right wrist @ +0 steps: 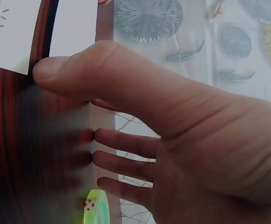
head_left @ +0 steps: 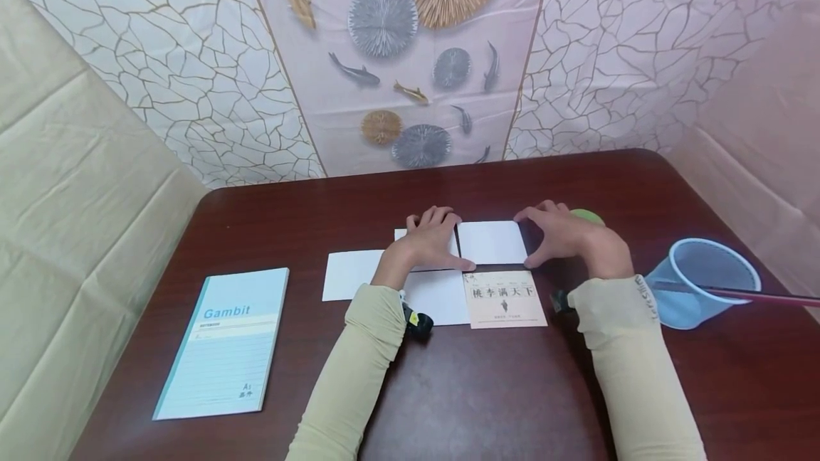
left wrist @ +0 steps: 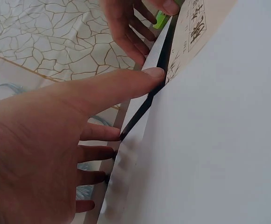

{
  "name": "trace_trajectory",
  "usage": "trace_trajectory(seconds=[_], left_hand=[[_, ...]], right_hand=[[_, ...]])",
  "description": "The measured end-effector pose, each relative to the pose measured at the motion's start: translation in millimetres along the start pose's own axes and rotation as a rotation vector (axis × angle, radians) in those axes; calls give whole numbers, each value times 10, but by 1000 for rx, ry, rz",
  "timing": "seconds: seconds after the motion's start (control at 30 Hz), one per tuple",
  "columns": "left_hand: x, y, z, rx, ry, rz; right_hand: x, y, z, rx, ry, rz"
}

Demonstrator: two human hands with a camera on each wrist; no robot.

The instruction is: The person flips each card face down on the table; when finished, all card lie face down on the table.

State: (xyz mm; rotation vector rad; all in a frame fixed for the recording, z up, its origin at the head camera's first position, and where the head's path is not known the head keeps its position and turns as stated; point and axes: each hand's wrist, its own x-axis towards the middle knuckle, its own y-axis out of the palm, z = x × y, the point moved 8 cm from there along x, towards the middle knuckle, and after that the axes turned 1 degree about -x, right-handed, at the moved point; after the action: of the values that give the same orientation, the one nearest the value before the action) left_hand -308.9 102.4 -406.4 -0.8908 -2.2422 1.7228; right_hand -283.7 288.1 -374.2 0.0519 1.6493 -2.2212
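A blank white card [head_left: 492, 242] lies flat between my two hands. My left hand [head_left: 419, 244] spans its left side, thumb at the lower left corner, fingers near the upper left and over another white card [head_left: 438, 297] group. In the left wrist view the left thumb [left wrist: 140, 81] is straight and touches near the gap between cards. My right hand [head_left: 566, 237] is at the white card's right side, thumb and forefinger at its corners. The right wrist view shows the other right fingers [right wrist: 126, 142] extended on the table. Just below lies a card printed with Chinese characters [head_left: 506, 308].
Another white card [head_left: 349, 276] lies at the left of the group. A Gambit notebook [head_left: 224, 340] lies further left. On the right, a light blue mesh cup [head_left: 685, 304] is tipped over with a dark stick [head_left: 769, 297] in it. A green object [head_left: 587, 216] sits behind my right hand.
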Motion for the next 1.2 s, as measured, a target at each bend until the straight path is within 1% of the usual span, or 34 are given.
trace_trajectory(seconds=[0.03, 0.27, 0.5, 0.6, 0.7, 0.8, 0.9, 1.0, 1.1, 1.2], left_hand=[[-1, 6, 2, 1, -2, 4], [-57, -71, -36, 25, 4, -27], [-65, -87, -48, 46, -2, -22], [-60, -80, -42, 36, 0, -20], [-61, -77, -33, 26, -1, -18], [-89, -83, -25, 1, 9, -20], [-108, -88, -53, -26, 34, -11], [-136, -113, -96, -40, 58, 0], [-165, -145, -152, -50, 71, 11], [-188, -194, -226, -54, 96, 12]], right_hand=[[3, 6, -6, 3, 3, 2], [19, 18, -25, 18, 12, 14], [9, 15, -26, 11, 7, 26], [14, 8, -24, 14, 7, 21], [-13, -51, 21, 5, 12, -8], [-115, -155, 195, -33, -10, -37], [-295, -162, 398, -67, -80, -40], [-461, -24, 528, -104, -138, 1], [-546, 139, 542, -135, -142, 50], [-562, 214, 511, -151, -131, 59]])
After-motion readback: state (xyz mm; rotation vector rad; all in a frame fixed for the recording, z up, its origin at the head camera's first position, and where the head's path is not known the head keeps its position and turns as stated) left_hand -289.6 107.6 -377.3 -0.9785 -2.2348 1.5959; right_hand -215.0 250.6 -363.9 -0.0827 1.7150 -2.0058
